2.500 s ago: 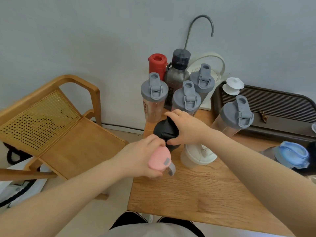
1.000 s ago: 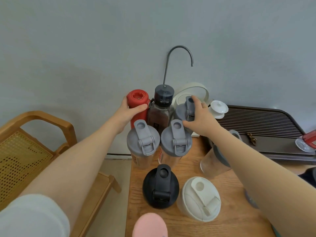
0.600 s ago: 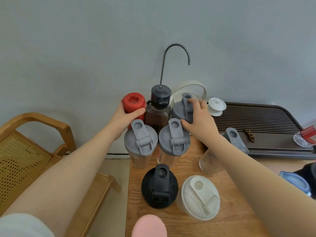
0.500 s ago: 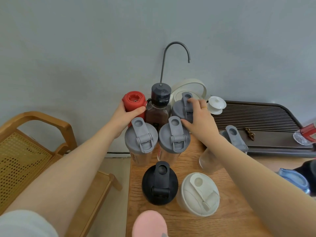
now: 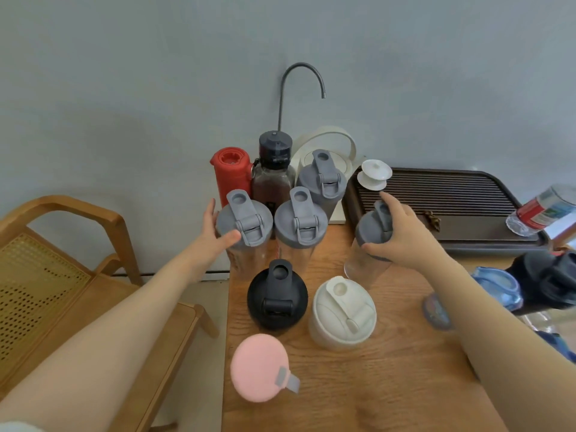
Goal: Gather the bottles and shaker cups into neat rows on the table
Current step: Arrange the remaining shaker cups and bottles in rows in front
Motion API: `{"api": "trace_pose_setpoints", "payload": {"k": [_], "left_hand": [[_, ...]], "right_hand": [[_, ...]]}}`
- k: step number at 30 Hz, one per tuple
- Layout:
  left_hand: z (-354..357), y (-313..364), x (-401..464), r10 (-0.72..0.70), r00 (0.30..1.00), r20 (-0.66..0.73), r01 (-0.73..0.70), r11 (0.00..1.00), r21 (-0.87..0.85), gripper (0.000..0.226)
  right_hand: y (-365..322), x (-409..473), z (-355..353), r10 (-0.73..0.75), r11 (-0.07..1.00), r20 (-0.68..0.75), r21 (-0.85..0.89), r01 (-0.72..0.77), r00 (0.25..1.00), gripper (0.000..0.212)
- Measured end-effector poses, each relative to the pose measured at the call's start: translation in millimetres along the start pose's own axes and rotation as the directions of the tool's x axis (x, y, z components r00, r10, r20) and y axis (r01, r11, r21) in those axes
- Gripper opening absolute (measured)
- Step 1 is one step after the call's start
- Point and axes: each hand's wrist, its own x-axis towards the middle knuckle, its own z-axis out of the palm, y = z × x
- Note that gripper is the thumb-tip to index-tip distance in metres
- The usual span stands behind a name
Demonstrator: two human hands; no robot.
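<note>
At the wooden table's back left stand a red bottle, a dark bottle and a grey-lidded shaker. In front of them are two grey-lidded shakers. Nearer me stand a black-lidded cup, a white-lidded cup and a pink-lidded bottle. My left hand rests against the left grey shaker's lid, fingers spread. My right hand grips the lid of a fourth grey-lidded clear shaker, which tilts slightly.
A dark slatted tea tray with a white lid sits at the back right, a plastic bottle lying on its right end. A blue-lidded bottle and a black object are at the right. A wooden chair stands left. A white kettle and gooseneck spout are behind.
My left hand left the red bottle and came to the left grey shaker. My right hand left the back grey shaker and took hold of the shaker to the right.
</note>
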Motion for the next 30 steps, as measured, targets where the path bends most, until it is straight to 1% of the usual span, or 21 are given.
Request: {"api": "trace_pose_setpoints", "payload": {"k": [2, 5, 8, 11, 13, 15, 17, 18, 19, 20, 21, 22, 23, 24, 25, 26, 27, 28, 29, 30], "left_hand": [[4.6, -5.7, -3.8, -0.007, 1.000, 0.007, 0.007, 0.999, 0.042, 0.108], [11.4, -7.2, -8.1, 0.039, 0.999, -0.029, -0.036, 0.995, 0.088, 0.113], [14.3, -7.8, -9.7, 0.099, 0.992, -0.073, -0.089, 0.988, 0.124, 0.100], [20.3, -6.2, -10.9, 0.100, 0.988, -0.120, -0.082, 0.986, 0.147, 0.091], [23.2, -5.3, -9.7, 0.097, 0.985, -0.141, -0.078, 0.988, 0.135, 0.089], [25.0, -5.7, -8.3, 0.094, 0.984, -0.151, -0.076, 0.990, 0.123, 0.091], [26.1, -5.6, -8.9, 0.087, 0.987, -0.138, -0.069, 0.989, 0.129, 0.093], [26.2, -5.9, -9.6, 0.077, 0.989, -0.129, -0.057, 0.987, 0.151, 0.094], [26.8, -5.7, -11.2, 0.062, 0.990, -0.125, -0.038, 0.982, 0.183, 0.095], [27.4, -5.6, -13.8, 0.039, 0.990, -0.138, -0.008, 0.976, 0.219, 0.096], [27.5, -5.7, -17.1, 0.004, 0.984, -0.178, 0.042, 0.967, 0.253, 0.097], [26.6, -5.9, -20.9, -0.054, 0.970, -0.237, 0.122, 0.952, 0.281, 0.096], [25.0, -5.4, -25.8, -0.134, 0.947, -0.292, 0.226, 0.925, 0.307, 0.094], [23.5, -4.5, -32.3, -0.221, 0.925, -0.309, 0.326, 0.879, 0.347, 0.089], [23.6, -1.8, -41.3, -0.301, 0.912, -0.278, 0.396, 0.818, 0.417, 0.084], [24.0, 0.9, -48.9, -0.362, 0.907, -0.218, 0.422, 0.753, 0.505, 0.079], [25.7, 3.7, -54.8, -0.383, 0.911, -0.155, 0.396, 0.703, 0.590, 0.073], [28.4, 7.0, -59.8, -0.362, 0.926, -0.105, 0.338, 0.672, 0.659, 0.066], [31.6, 10.3, -63.0, -0.311, 0.948, -0.063, 0.262, 0.653, 0.711, 0.061], [35.0, 13.9, -64.9, -0.248, 0.968, -0.031, 0.188, 0.642, 0.743, 0.061]], "right_hand": [[-13.6, 4.6, 9.0, -0.015, 0.999, -0.039, 0.031, 0.016, 0.999, 0.101], [-31.2, 8.4, 26.1, -0.014, 0.997, -0.115, 0.078, 0.023, 0.993, 0.096], [-38.0, 10.6, 36.4, 0.005, 0.998, -0.169, 0.067, 0.007, 0.986, 0.094], [-37.3, 15.0, 38.2, 0.027, 0.999, -0.205, 0.041, -0.019, 0.978, 0.093], [-35.3, 16.5, 36.0, 0.010, 1.000, -0.201, 0.011, -0.007, 0.979, 0.094], [-33.0, 16.4, 32.7, -0.033, 0.999, -0.159, -0.023, 0.030, 0.987, 0.095], [-30.8, 14.8, 30.6, -0.056, 0.998, -0.104, 0.012, 0.058, 0.993, 0.097], [-29.9, 13.2, 29.6, -0.062, 0.997, -0.101, 0.040, 0.066, 0.993, 0.096], [-29.0, 10.4, 28.1, -0.080, 0.995, -0.132, 0.052, 0.088, 0.988, 0.094], [-28.5, 5.9, 26.0, -0.122, 0.990, -0.193, 0.044, 0.132, 0.974, 0.089], [-27.6, 0.0, 23.3, -0.194, 0.978, -0.263, 0.019, 0.206, 0.945, 0.080], [-27.3, -8.0, 19.7, -0.292, 0.953, -0.320, -0.022, 0.301, 0.901, 0.070], [-27.1, -16.8, 15.8, -0.395, 0.915, -0.340, -0.069, 0.397, 0.853, 0.058], [-26.2, -25.6, 12.8, -0.478, 0.876, -0.297, -0.092, 0.473, 0.827, 0.048], [-26.0, -34.7, 10.9, -0.531, 0.847, -0.193, -0.081, 0.526, 0.825, 0.037], [-26.7, -42.7, 10.9, -0.555, 0.831, -0.045, -0.061, 0.552, 0.831, 0.031], [-28.0, -49.4, 12.8, -0.551, 0.825, 0.117, -0.071, 0.560, 0.826, 0.032], [-30.2, -54.9, 15.6, -0.514, 0.824, 0.275, -0.107, 0.557, 0.813, 0.042], [-31.4, -58.0, 18.2, -0.443, 0.831, 0.412, -0.145, 0.537, 0.796, 0.059], [-32.2, -60.1, 20.5, -0.365, 0.846, 0.517, -0.162, 0.508, 0.774, 0.076]]}}
